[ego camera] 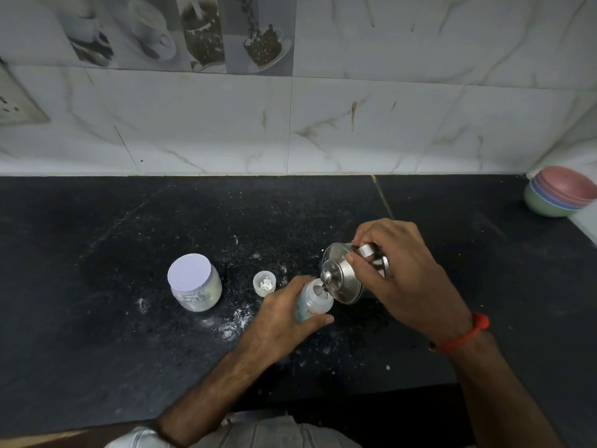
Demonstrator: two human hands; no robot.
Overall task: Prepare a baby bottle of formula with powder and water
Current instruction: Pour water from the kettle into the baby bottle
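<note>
Speckled black counter, white marbled wall tiles, silver steel jug, pastel bowls, red wristband

A dark speckled desk runs up to a wall of white marbled tiles. One strip of tiles shows grey pictures of cups and coffee beans. At the far left edge a switch plate sits on the wall. At the right edge stands a stack of nested pastel bowls.

Black stone counter, marble-tiled wall, stacked bowls
</note>
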